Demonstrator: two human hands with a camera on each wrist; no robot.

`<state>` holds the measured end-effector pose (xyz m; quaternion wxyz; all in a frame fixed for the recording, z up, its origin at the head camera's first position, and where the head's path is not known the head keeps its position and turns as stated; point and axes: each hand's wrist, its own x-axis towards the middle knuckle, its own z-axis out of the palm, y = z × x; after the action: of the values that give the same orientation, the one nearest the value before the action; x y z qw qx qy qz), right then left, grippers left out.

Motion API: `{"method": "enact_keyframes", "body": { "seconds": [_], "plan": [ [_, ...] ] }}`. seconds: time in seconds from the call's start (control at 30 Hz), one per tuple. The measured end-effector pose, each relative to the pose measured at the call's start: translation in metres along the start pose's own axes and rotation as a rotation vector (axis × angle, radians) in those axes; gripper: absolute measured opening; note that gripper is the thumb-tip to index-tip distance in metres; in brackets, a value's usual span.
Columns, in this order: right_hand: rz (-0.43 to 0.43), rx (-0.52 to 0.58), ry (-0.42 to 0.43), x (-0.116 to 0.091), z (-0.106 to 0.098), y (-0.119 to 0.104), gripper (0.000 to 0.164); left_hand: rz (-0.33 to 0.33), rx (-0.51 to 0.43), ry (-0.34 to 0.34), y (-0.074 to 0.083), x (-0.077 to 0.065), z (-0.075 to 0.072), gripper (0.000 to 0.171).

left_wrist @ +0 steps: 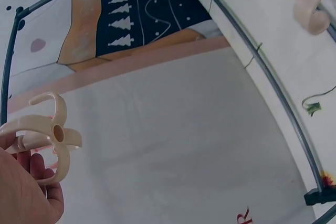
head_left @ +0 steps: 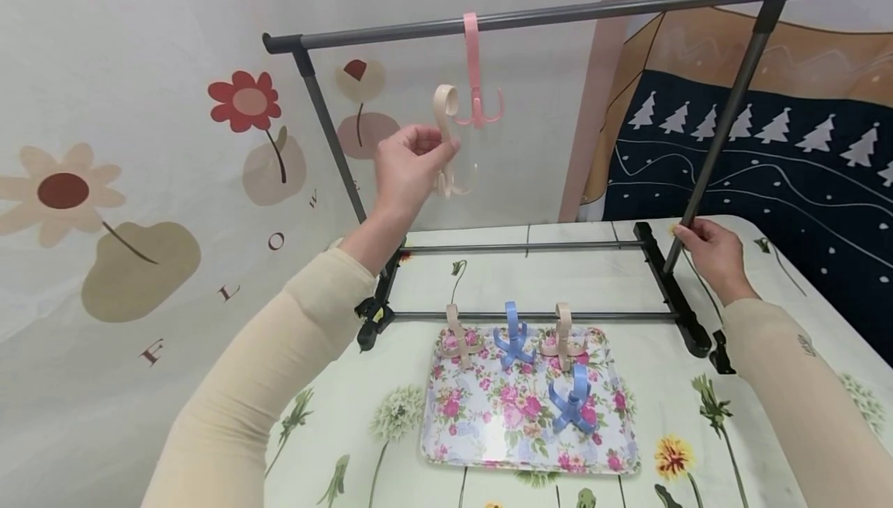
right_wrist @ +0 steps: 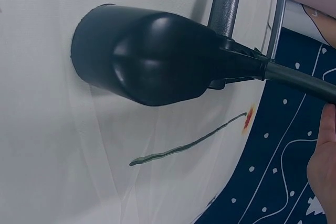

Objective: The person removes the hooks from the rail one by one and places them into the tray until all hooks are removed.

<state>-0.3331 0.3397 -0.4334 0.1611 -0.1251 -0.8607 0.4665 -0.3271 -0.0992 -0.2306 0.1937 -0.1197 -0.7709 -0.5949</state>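
Observation:
My left hand (head_left: 412, 163) pinches the stem of a cream multi-pronged hook (head_left: 445, 101) in mid-air, below the rack's top bar (head_left: 593, 12). In the left wrist view the curved prongs of this cream hook (left_wrist: 58, 132) point toward the camera, and the left hand (left_wrist: 29, 192) is partly cut off. A pink hook (head_left: 472, 66) hangs from the top bar just right of the held one. My right hand (head_left: 718, 256) grips the rack's right upright (head_left: 722, 124) near its lower end; in the right wrist view only part of that hand (right_wrist: 324, 166) shows.
A floral tray (head_left: 488, 438) lies in front of the rack, bearing two beige hooks (head_left: 456, 337) and two blue hooks (head_left: 574, 403). The rack's black foot (head_left: 673, 298) stands on the flower-print tablecloth (head_left: 349, 415). Behind hangs a printed curtain (head_left: 523, 174).

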Motion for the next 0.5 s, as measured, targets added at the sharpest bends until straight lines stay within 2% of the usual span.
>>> {"method": "enact_keyframes", "body": {
  "seconds": [0.17,0.5],
  "plan": [
    [0.003,-0.007,-0.008,0.001,0.0,0.001,0.057,0.0,-0.029,-0.042,-0.007,-0.013,0.001,0.022],
    [-0.004,-0.003,-0.009,-0.001,0.0,-0.001,0.057,-0.049,-0.089,-0.108,-0.026,-0.032,0.005,0.018]
  ]
}}
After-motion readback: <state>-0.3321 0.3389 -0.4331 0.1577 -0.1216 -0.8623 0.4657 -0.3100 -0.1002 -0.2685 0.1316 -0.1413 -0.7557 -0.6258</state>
